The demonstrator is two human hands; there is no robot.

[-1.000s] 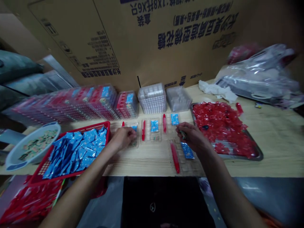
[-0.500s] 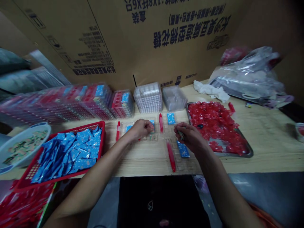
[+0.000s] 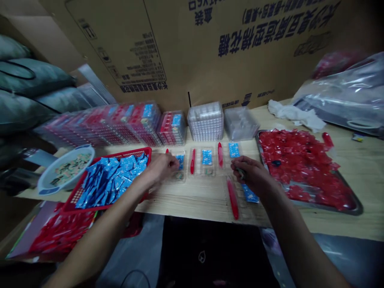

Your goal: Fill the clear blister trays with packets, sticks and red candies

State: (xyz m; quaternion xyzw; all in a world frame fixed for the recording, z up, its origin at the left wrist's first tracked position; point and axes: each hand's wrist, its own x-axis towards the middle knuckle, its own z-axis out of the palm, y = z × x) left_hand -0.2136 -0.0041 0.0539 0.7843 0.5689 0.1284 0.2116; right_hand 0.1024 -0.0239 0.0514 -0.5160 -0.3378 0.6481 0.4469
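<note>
Trays [image 3: 198, 161] of clear plastic lie flat on the table [image 3: 192, 200] between and beside the fingers, spread out seemingly so each compartment can be reached from above. Red sticks [image 3: 192, 161] and blue packets sit in their own slots, probably to keep them apart. The left hand [image 3: 160, 166] has its fingertips drawn narrow over the leftmost tray; blur hides whether they grip anything. The right hand [image 3: 252, 173] curls around small greenish pieces [image 3: 240, 172], likely cupped as a ready supply. A red basket [image 3: 148, 154] left of the left fingers and a metal pan [image 3: 349, 213] right of the right fingers hold loose stock by kind.
</note>
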